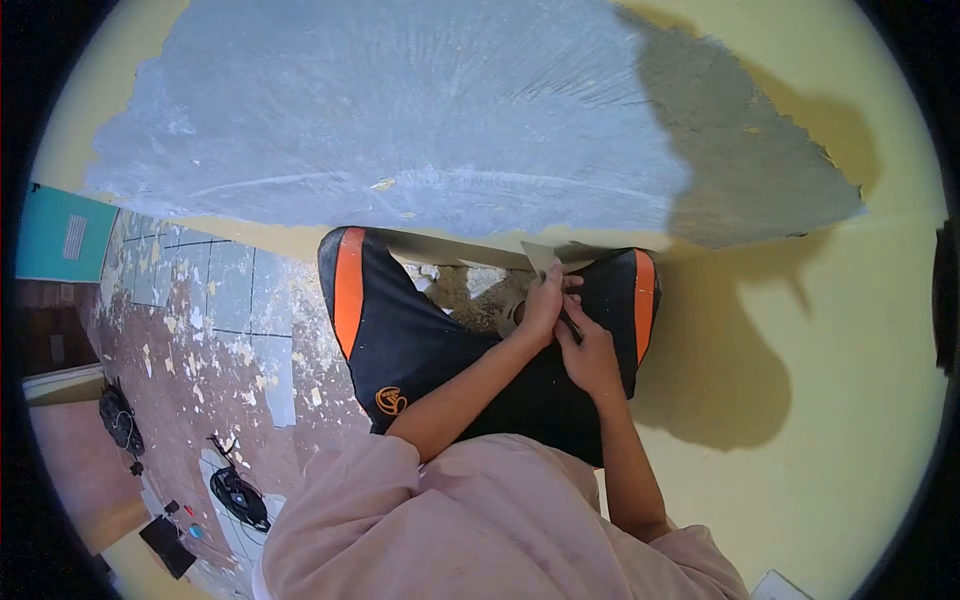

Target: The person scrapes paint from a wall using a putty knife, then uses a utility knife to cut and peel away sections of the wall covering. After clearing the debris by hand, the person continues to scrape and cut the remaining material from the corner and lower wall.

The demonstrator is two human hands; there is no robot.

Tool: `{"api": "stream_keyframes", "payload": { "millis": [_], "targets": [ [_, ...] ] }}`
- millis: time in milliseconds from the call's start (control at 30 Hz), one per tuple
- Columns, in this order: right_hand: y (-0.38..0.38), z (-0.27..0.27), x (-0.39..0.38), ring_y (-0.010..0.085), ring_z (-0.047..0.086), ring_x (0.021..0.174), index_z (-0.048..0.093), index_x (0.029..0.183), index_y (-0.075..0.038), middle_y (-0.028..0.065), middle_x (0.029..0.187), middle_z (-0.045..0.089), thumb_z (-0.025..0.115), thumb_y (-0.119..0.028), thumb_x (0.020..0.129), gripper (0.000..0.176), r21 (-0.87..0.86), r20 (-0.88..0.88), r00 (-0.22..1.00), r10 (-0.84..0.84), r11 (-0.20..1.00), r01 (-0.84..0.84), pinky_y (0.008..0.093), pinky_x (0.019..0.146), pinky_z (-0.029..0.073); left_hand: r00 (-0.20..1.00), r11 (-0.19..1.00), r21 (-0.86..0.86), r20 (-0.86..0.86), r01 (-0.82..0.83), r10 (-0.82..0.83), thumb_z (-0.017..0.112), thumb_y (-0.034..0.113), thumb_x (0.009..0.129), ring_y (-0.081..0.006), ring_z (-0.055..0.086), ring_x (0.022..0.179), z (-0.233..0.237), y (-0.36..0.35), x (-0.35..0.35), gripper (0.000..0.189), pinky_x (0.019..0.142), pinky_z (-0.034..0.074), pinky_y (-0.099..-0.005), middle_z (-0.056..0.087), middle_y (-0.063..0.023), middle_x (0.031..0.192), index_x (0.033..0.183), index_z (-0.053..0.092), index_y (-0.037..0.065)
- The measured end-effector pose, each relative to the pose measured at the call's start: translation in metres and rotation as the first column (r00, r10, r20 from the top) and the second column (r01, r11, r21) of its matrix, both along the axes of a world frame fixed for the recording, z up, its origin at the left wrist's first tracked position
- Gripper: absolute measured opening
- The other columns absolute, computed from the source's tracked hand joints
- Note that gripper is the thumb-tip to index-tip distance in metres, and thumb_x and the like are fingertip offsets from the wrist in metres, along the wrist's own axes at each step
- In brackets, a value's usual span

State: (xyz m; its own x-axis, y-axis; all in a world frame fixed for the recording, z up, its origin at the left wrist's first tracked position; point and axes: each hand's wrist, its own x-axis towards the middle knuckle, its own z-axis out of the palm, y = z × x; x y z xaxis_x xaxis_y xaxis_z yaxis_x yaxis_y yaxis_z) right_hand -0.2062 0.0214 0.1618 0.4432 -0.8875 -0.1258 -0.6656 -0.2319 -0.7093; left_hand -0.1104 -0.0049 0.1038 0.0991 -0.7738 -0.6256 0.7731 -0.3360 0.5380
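Observation:
A putty knife (539,256) with a flat, pale metal blade is held between my two hands, over my lap. My left hand (544,308) closes on it near the blade, its fingertips against the metal. Just to the right and lower, my right hand (589,354) is wrapped round the dark handle, which shows only in part between the hands. Past my knees rises a wall with a large scraped grey patch (420,120), bordered by yellow paint with ragged edges.
Paint flakes litter the brown floor (190,370) on the left. Coiled black cables (238,497) and a black bundle (121,418) lie there, near a teal panel (65,235). A yellow wall (850,400) stands close on my right, carrying my shadow.

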Motion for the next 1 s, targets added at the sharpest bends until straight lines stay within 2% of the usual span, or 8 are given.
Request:
{"api": "stream_keyframes", "payload": {
  "millis": [67,267,333,400,467,533,767,1000],
  "targets": [
    [0.005,0.011,0.019,0.0356,0.057,0.097,0.049,0.122,-0.005,0.025,0.105,0.057,0.05,-0.017,0.086,0.037,0.153,-0.011,0.972,-0.234,0.96,0.233,0.0381,0.081,0.044,0.99,0.997,-0.06,0.139,0.044,-0.035,0.027,0.047,0.093,-0.0155,0.053,0.064,-0.002,0.0,0.0,0.053,0.055,0.045,-0.0295,0.057,-0.012,0.093,0.108,0.046,0.0],
    [0.03,-0.037,0.033,0.0386,0.057,0.091,0.041,0.129,-0.005,0.0243,0.105,0.056,0.04,-0.015,0.09,0.041,0.059,-0.068,0.966,-0.248,0.966,0.252,0.0429,0.077,0.045,0.952,0.978,-0.073,0.253,0.195,-0.171,0.022,0.051,0.093,-0.0195,0.062,0.069,-0.012,0.007,0.022,0.062,0.057,0.05,-0.0324,0.059,-0.0168,0.103,0.119,0.043,-0.002],
    [0.031,-0.042,0.036,0.0332,0.06,0.087,0.037,0.13,-0.007,0.0223,0.108,0.055,0.041,-0.018,0.091,0.041,0.276,0.172,0.935,-0.309,0.926,0.256,0.0408,0.065,0.049,0.963,0.96,-0.156,0.171,0.234,-0.207,0.024,0.049,0.093,-0.0206,0.061,0.074,-0.012,0.007,0.028,0.061,0.063,0.051,-0.0332,0.061,-0.0152,0.101,0.119,0.043,-0.002],
    [0.035,-0.036,0.04,0.0247,0.061,0.079,0.034,0.125,-0.007,0.0185,0.098,0.056,0.043,-0.021,0.091,0.038,0.554,0.454,0.65,-0.609,0.765,0.33,0.0342,0.052,0.05,0.977,0.971,-0.121,0.083,0.206,-0.196,0.025,0.048,0.093,-0.0212,0.061,0.077,-0.005,0.011,0.032,0.06,0.066,0.051,-0.0337,0.061,-0.0144,0.1,0.119,0.043,-0.003],
    [0.027,-0.025,0.042,0.0164,0.059,0.065,0.033,0.118,-0.007,0.0109,0.08,0.055,0.044,-0.024,0.091,0.033,0.603,0.424,0.599,-0.68,0.705,0.374,0.0274,0.042,0.045,0.984,0.979,-0.097,-0.008,0.178,-0.18,0.026,0.047,0.094,-0.0219,0.06,0.081,-0.003,0.012,0.037,0.059,0.069,0.051,-0.0342,0.062,-0.0137,0.099,0.119,0.044,-0.003],
    [0.015,-0.015,0.039,0.0131,0.053,0.051,0.043,0.107,-0.007,0.0063,0.071,0.055,0.043,-0.025,0.092,0.023,0.895,0.283,0.52,-0.806,0.417,0.159,0.0246,0.037,0.04,0.976,0.973,-0.112,0.11,0.2,-0.188,0.028,0.047,0.093,-0.0222,0.059,0.086,-0.016,0.017,0.043,0.059,0.074,0.05,-0.0351,0.062,-0.0146,0.099,0.116,0.046,-0.005],
    [0.029,-0.049,0.058,0.0116,0.047,0.044,0.049,0.093,-0.006,0.0034,0.061,0.049,0.039,-0.031,0.094,0.026,0.863,0.409,0.595,-0.692,0.506,-0.005,0.0237,0.036,0.037,0.95,0.994,-0.022,0.297,0.111,-0.099,0.03,0.041,0.095,-0.018,0.06,0.067,-0.016,0.035,0.05,0.052,0.062,0.05,-0.03,0.063,-0.0144,0.085,0.106,0.049,-0.005],
    [0.034,-0.059,0.06,0.0094,0.043,0.037,0.052,0.086,-0.004,0.0017,0.056,0.047,0.035,-0.034,0.095,0.036,0.724,0.379,0.7,-0.605,0.665,0.182,0.0223,0.031,0.032,0.862,0.989,-0.077,0.503,0.125,-0.07,0.029,0.038,0.096,-0.0144,0.054,0.054,-0.013,0.036,0.048,0.041,0.05,0.046,-0.0272,0.06,-0.012,0.071,0.099,0.043,0.0]
  ]
}}
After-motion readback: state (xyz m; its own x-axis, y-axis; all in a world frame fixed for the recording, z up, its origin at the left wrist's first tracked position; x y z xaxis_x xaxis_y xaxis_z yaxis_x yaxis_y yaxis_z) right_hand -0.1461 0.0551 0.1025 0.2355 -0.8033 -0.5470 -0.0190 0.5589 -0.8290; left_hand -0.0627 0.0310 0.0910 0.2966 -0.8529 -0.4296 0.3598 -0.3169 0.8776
